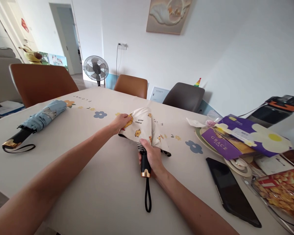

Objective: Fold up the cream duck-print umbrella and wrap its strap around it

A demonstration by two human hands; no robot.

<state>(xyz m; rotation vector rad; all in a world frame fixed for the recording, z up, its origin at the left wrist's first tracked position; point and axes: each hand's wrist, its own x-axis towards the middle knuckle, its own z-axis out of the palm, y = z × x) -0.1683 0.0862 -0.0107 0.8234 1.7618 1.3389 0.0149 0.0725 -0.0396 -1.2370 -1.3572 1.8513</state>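
A cream umbrella [142, 122] printed with yellow ducks lies collapsed in front of me, its fabric loose and partly spread. Its black handle with a gold end and a wrist loop points toward me. My right hand [152, 156] is closed round the umbrella where the handle meets the ribs; some of its fingers are hidden beneath. On the left side of the fabric, my left hand [123, 123] pinches the edge of a panel. A second umbrella [45, 114], light blue and folded up, lies on the left of the table with its black and gold handle nearest me.
The table [93, 192] has a pale flowered cover. At right are a black phone [232, 191], purple boxes [235, 137], a snack bag [284, 189] and a dark appliance [271, 111]. Chairs [131, 85] line the far side, with a fan [96, 68] behind.
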